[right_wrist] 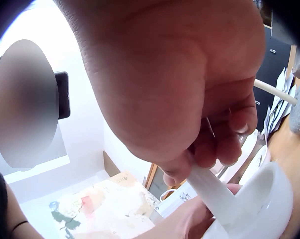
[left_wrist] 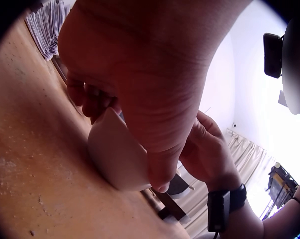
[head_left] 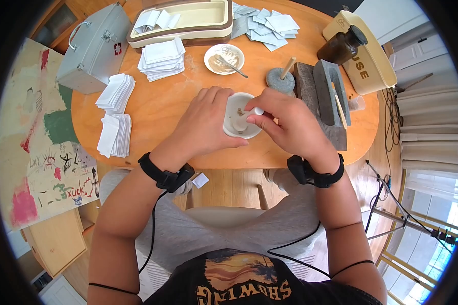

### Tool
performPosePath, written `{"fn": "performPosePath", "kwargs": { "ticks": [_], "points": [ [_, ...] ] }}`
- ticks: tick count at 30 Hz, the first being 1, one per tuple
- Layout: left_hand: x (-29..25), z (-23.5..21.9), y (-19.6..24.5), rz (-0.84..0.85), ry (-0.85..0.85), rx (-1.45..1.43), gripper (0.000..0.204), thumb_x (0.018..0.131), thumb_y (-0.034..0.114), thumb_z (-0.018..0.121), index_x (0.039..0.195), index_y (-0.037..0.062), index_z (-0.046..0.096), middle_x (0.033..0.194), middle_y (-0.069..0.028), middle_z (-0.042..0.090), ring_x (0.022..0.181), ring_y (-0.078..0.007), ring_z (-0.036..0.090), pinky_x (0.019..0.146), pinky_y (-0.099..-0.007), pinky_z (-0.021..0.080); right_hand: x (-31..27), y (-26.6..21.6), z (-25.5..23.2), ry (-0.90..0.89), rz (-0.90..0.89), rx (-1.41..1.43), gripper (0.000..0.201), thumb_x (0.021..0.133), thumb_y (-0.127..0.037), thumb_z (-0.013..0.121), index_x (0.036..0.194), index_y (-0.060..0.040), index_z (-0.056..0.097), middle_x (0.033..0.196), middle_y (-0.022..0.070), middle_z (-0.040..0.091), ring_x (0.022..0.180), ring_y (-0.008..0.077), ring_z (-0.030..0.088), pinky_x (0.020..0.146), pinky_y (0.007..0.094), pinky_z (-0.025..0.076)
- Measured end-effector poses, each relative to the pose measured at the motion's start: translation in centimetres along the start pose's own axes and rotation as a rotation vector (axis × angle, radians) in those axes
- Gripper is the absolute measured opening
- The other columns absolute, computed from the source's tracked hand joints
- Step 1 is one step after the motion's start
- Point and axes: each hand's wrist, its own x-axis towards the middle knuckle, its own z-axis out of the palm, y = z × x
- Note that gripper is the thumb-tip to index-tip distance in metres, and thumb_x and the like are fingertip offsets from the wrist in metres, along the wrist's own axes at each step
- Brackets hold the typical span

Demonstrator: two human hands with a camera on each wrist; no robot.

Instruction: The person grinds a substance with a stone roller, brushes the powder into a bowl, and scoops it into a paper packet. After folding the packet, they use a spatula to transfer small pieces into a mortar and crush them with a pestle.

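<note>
A white mortar [head_left: 232, 108] stands at the table's near side with a few small brown bits at its bottom. My left hand [head_left: 202, 121] grips it from the left, thumb on the near side and fingers round the far side; the left wrist view shows the mortar's outer wall [left_wrist: 115, 154] under that hand. Between thumb and fingers, my right hand [head_left: 292, 123] holds a white pestle [head_left: 258, 111]. In the right wrist view the pestle's shaft [right_wrist: 212, 191] slants down into the mortar, its lower end partly hidden by the wall.
Beyond the mortar sits a white bowl [head_left: 207, 61] with pale paste and a spoon. A round grey stone [head_left: 277, 81] with a wooden handle and a dark stone trough [head_left: 324, 96] stand right. Folded paper stacks [head_left: 162, 58] and a metal case [head_left: 94, 51] are left.
</note>
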Motion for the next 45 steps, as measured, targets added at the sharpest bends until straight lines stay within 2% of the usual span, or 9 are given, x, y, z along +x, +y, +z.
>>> {"fn": "performPosePath", "kwargs": {
  "ticks": [14, 16, 20, 22, 26, 32, 35, 41, 45],
  "points": [
    [-0.07, 0.04, 0.01, -0.001, 0.005, -0.003, 0.097, 0.065, 0.041, 0.101, 0.139, 0.0002, 0.056, 0.131, -0.0192, 0.061, 0.124, -0.0390, 0.057, 0.108, -0.0485, 0.047, 0.26, -0.15, 0.28, 0.086, -0.013, -0.038, 0.016, 0.098, -0.017, 0.075, 0.107, -0.0052, 0.071, 0.097, 0.0147, 0.068, 0.088, 0.0393, 0.068, 0.075, 0.0465, 0.055],
    [-0.06, -0.02, 0.01, -0.008, 0.003, -0.016, 0.096, 0.065, 0.041, 0.101, 0.139, 0.0003, 0.056, 0.131, -0.0192, 0.061, 0.124, -0.0389, 0.057, 0.108, -0.0483, 0.047, 0.16, -0.32, 0.29, -0.029, -0.021, 0.062, 0.016, 0.098, -0.016, 0.075, 0.108, -0.0049, 0.071, 0.097, 0.0145, 0.068, 0.089, 0.0391, 0.068, 0.075, 0.0464, 0.055],
    [-0.08, -0.05, 0.13, -0.007, 0.001, -0.013, 0.096, 0.065, 0.041, 0.101, 0.139, 0.0001, 0.056, 0.131, -0.0192, 0.062, 0.124, -0.0390, 0.057, 0.108, -0.0481, 0.047, 0.16, -0.35, 0.13, 0.003, 0.039, -0.038, 0.016, 0.097, -0.016, 0.075, 0.108, -0.0052, 0.071, 0.096, 0.0140, 0.067, 0.089, 0.0388, 0.067, 0.075, 0.0462, 0.055],
    [-0.09, -0.12, 0.26, -0.005, 0.007, -0.001, 0.096, 0.065, 0.041, 0.101, 0.139, 0.0001, 0.056, 0.130, -0.0192, 0.062, 0.124, -0.0391, 0.057, 0.108, -0.0481, 0.047, 0.33, -0.13, 0.52, 0.062, -0.050, -0.054, 0.015, 0.097, -0.015, 0.076, 0.108, -0.0055, 0.071, 0.097, 0.0135, 0.067, 0.091, 0.0385, 0.067, 0.076, 0.0462, 0.055],
    [-0.02, -0.17, 0.13, -0.007, 0.001, -0.012, 0.095, 0.065, 0.040, 0.101, 0.139, 0.0000, 0.056, 0.130, -0.0193, 0.062, 0.124, -0.0391, 0.057, 0.108, -0.0483, 0.047, 0.18, -0.26, 0.37, -0.023, -0.049, 0.029, 0.016, 0.096, -0.014, 0.076, 0.108, -0.0053, 0.071, 0.097, 0.0135, 0.067, 0.091, 0.0385, 0.067, 0.076, 0.0470, 0.055],
    [-0.03, -0.02, 0.09, 0.006, 0.009, -0.007, 0.095, 0.065, 0.040, 0.101, 0.138, 0.0001, 0.056, 0.131, -0.0194, 0.062, 0.124, -0.0392, 0.057, 0.108, -0.0487, 0.047, 0.32, 0.02, 0.44, 0.094, -0.037, -0.055, 0.016, 0.096, -0.013, 0.076, 0.109, -0.0053, 0.072, 0.097, 0.0138, 0.067, 0.090, 0.0376, 0.067, 0.075, 0.0463, 0.055],
    [-0.03, -0.17, 0.14, -0.013, -0.003, -0.018, 0.096, 0.065, 0.041, 0.101, 0.139, 0.0001, 0.056, 0.132, -0.0193, 0.062, 0.125, -0.0392, 0.057, 0.109, -0.0488, 0.047, 0.25, -0.11, 0.22, -0.006, -0.026, 0.020, 0.016, 0.096, -0.014, 0.076, 0.109, -0.0055, 0.072, 0.097, 0.0136, 0.068, 0.091, 0.0377, 0.068, 0.075, 0.0453, 0.055],
    [-0.05, -0.11, 0.06, -0.011, -0.013, -0.003, 0.098, 0.065, 0.037, 0.102, 0.142, 0.0011, 0.053, 0.136, -0.0192, 0.061, 0.127, -0.0395, 0.057, 0.110, -0.0478, 0.047, 0.28, -0.19, 0.16, 0.095, 0.048, -0.029, 0.017, 0.095, -0.015, 0.077, 0.109, -0.0055, 0.071, 0.096, 0.0138, 0.068, 0.088, 0.0385, 0.068, 0.075, 0.0460, 0.055],
    [0.07, -0.21, 0.20, -0.022, -0.025, 0.001, 0.097, 0.065, 0.037, 0.102, 0.142, 0.0011, 0.053, 0.136, -0.0195, 0.061, 0.127, -0.0395, 0.057, 0.110, -0.0478, 0.048, 0.27, -0.32, 0.16, 0.056, -0.038, -0.061, 0.017, 0.095, -0.014, 0.077, 0.108, -0.0056, 0.071, 0.097, 0.0138, 0.068, 0.088, 0.0392, 0.067, 0.075, 0.0468, 0.056]
  ]
}}
